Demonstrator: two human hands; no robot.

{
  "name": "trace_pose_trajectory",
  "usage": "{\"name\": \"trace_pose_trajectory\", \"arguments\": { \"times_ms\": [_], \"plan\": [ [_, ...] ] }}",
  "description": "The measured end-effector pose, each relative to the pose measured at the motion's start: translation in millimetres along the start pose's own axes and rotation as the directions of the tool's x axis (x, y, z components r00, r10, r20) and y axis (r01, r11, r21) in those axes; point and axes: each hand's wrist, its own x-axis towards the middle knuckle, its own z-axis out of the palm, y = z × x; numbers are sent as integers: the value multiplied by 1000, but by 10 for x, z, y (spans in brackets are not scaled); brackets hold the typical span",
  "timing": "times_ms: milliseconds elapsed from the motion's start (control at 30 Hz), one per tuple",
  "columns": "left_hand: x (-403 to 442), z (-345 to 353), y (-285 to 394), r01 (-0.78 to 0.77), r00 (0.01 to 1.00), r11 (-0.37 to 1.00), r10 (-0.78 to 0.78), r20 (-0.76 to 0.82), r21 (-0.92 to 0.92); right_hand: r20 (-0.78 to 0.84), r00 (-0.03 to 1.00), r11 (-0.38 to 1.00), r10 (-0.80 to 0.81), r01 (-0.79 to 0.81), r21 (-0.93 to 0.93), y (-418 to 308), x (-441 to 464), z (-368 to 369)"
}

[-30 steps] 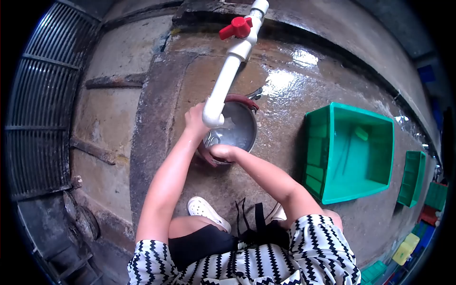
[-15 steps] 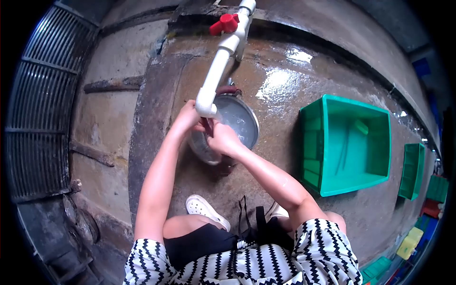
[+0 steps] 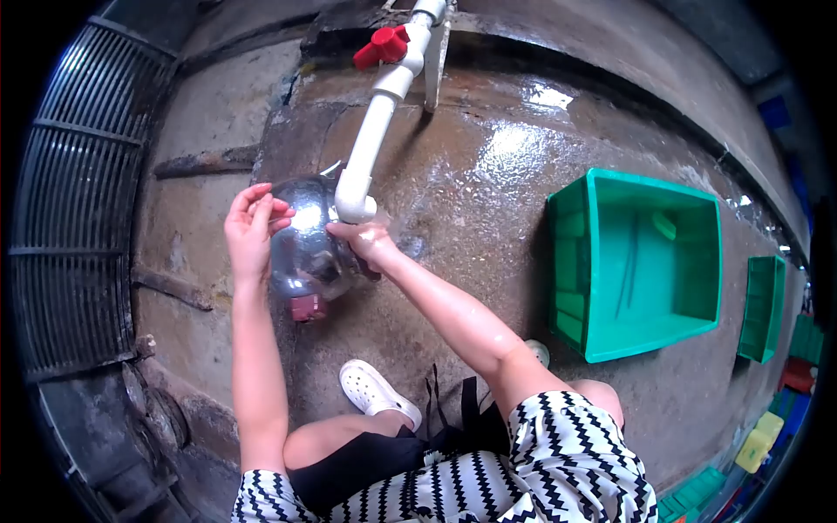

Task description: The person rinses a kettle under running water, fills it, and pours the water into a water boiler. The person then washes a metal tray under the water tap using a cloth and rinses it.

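A shiny, rounded pot (image 3: 307, 248) with dark red handles is tipped on its side below the white tap pipe (image 3: 356, 187). Its bulging outside faces left, and its inside is mostly hidden from me. My right hand (image 3: 370, 244) grips the pot's right side near the rim, close under the pipe's mouth. Wet skin glistens on that hand. Beside the pot's upper left, my left hand (image 3: 255, 222) is raised with thumb and fingertips pinched together. Whether anything small sits between them cannot be made out. One red handle (image 3: 307, 307) shows at the pot's lower edge.
A red valve lever (image 3: 381, 48) sits on the pipe. To the right stands a large green crate (image 3: 589, 288) on the wet concrete floor (image 3: 471, 253), with a smaller green crate (image 3: 761, 309) beyond. Metal bars (image 3: 74, 227) line the left side.
The pot has tipped from upright onto its side and shifted left. My left hand has moved left, away from my right hand. My right hand is now on the pot's side.
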Motion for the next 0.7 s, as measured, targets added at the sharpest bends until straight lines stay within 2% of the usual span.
{"name": "trace_pose_trajectory", "arguments": {
  "times_ms": [33,67,133,167,233,267,300,367,433,533,633,700],
  "plan": [
    [-53,-22,29,3,1000,1000,-3,-9,4,21,1000,978,18,-22,206,55,17,65],
    [-109,-46,58,-22,1000,1000,22,-15,8,30,999,978,25,-31,209,167,91,122],
    [-201,-102,96,-52,998,998,53,-30,21,109,978,961,176,-195,198,459,296,205],
    [-246,-120,112,-50,998,998,51,-37,27,117,977,959,180,-201,200,481,327,247],
    [-336,-159,146,-67,996,998,66,-67,-4,392,908,838,146,-324,438,535,368,327],
    [-385,-164,171,-61,994,998,61,-85,12,417,906,828,72,-287,482,520,351,394],
    [-440,-186,190,-58,994,998,59,-93,17,424,902,825,76,-296,482,509,321,461],
    [-542,-245,213,-76,993,997,78,-92,28,431,894,712,122,-381,590,510,275,588],
    [-628,-305,231,-77,991,996,80,-106,35,459,878,711,140,-411,570,605,284,697],
    [-752,-303,300,-89,990,996,88,-107,-4,644,738,477,202,-648,593,731,296,850],
    [-830,-212,390,-85,994,995,88,-64,46,666,722,407,188,-674,616,682,214,988],
    [-847,-159,424,-121,992,988,124,-21,98,664,733,435,148,-651,622,585,164,1004]
  ]
}}
